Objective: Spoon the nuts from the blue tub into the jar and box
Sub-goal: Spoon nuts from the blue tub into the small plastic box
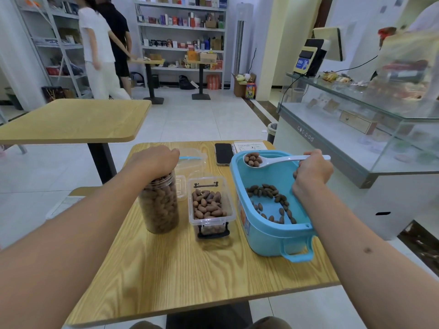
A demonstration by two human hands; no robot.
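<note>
The left hand (pixel 154 160) lies cupped over the jar (pixel 159 205), hiding its mouth. The right hand (pixel 312 169) grips a spoon (pixel 268 160) of nuts (pixel 252 160) above the blue tub (pixel 273 233), beside the box (pixel 210 205).

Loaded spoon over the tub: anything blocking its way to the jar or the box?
Jar: yes, the left hand covers its mouth, and it looks full. Box: open top, nothing visible between it and the spoon held by the right hand.
</note>
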